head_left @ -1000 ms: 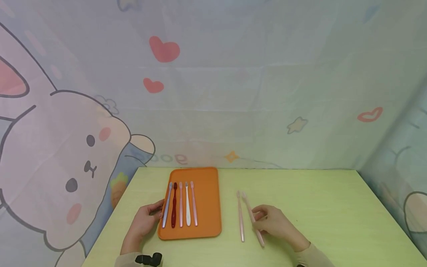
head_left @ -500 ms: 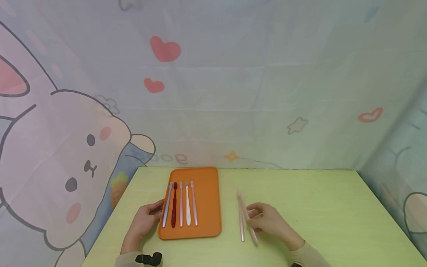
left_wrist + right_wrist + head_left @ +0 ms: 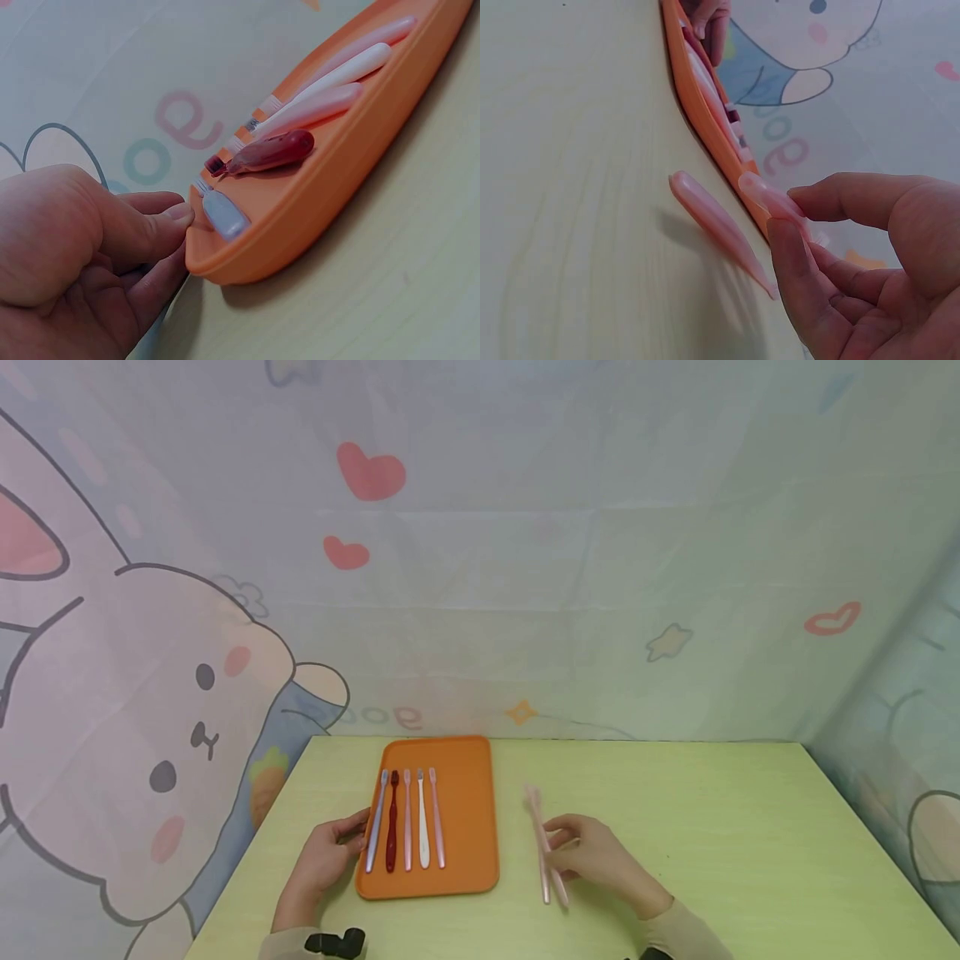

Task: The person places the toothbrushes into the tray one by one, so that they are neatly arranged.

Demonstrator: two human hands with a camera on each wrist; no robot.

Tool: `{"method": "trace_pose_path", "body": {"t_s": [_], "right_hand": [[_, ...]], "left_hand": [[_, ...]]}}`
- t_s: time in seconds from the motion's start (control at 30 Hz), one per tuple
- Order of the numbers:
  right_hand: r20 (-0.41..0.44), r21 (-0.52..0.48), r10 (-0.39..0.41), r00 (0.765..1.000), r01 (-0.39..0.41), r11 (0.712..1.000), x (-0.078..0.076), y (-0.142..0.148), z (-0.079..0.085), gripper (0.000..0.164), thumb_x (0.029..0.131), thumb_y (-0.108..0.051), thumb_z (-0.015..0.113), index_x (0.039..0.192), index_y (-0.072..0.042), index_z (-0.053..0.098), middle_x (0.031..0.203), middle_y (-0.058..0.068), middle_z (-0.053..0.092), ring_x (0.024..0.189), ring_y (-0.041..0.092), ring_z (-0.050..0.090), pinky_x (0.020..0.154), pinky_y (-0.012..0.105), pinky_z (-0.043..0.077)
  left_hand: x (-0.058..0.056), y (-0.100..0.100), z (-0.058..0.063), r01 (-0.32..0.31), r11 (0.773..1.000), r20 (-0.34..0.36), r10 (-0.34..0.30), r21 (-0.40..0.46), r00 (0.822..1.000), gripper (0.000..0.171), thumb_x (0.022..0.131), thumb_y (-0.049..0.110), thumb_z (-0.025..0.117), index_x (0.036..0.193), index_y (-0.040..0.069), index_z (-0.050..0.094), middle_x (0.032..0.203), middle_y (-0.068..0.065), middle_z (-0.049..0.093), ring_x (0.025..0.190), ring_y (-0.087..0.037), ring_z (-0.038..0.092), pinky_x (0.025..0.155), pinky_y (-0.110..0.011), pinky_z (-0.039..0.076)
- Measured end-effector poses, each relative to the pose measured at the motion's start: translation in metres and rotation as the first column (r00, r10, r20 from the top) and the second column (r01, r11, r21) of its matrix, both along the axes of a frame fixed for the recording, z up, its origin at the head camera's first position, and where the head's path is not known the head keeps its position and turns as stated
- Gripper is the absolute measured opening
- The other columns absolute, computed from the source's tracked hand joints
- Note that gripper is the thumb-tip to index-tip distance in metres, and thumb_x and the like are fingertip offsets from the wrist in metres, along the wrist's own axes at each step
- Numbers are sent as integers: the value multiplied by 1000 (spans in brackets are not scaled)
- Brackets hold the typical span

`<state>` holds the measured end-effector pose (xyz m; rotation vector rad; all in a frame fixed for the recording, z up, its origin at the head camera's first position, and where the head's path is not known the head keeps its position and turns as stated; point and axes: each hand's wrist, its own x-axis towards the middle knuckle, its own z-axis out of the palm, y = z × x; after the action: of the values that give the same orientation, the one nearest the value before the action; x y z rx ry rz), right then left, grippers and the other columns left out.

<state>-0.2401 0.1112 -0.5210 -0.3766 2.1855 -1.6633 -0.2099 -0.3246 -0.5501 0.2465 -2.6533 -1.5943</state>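
In the head view my left hand [image 3: 324, 862] grips the left rim of an orange tray [image 3: 471, 827], thumb on top. Side by side on the tray lie a bluish-lilac toothbrush [image 3: 377, 827], a dark red toothbrush [image 3: 392, 831], a pink toothbrush [image 3: 407, 827], a white toothbrush [image 3: 423, 831] and another pink toothbrush [image 3: 437, 827]. Right of the tray, my right hand [image 3: 598, 853] pinches a pale pink toothbrush [image 3: 769, 197] between thumb and fingers, raised off the table. A second pale pink toothbrush [image 3: 712, 214] rests on the table beneath it, partly covered in the head view.
The pale yellow-green table [image 3: 720, 827] extends to the right of my right hand. Behind it hangs a printed cloth backdrop [image 3: 525, 568] with a cartoon rabbit and hearts. A black device [image 3: 335, 942] is strapped to my left wrist.
My right hand has moved left with the pale pink toothbrush, which now crosses above the one on the table in the head view. My left hand and the tray have stayed in place.
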Motion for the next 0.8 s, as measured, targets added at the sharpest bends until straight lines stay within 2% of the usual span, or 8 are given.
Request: {"method": "trace_pose_path", "body": {"t_s": [0.43,0.8], "right_hand": [[-1,-18,20,1000,-20,1000,-6,-12,-3,55,86,-1,78,136,12,60,110,17,69,84,25,74,74,40,66],[-29,-40,18,999,-19,999,-15,-40,-3,54,83,0,78,134,12,63,105,16,70,80,23,73,69,38,65]], "left_hand": [[2,1,1,-1,1000,-6,1,-2,1000,47,99,-6,64,145,-7,61,135,-23,70,136,-43,57,121,-61,33],[0,1,1,-4,1000,-8,4,4,1000,47,98,-7,65,145,-6,62,132,-22,72,133,-41,60,119,-60,36]]}}
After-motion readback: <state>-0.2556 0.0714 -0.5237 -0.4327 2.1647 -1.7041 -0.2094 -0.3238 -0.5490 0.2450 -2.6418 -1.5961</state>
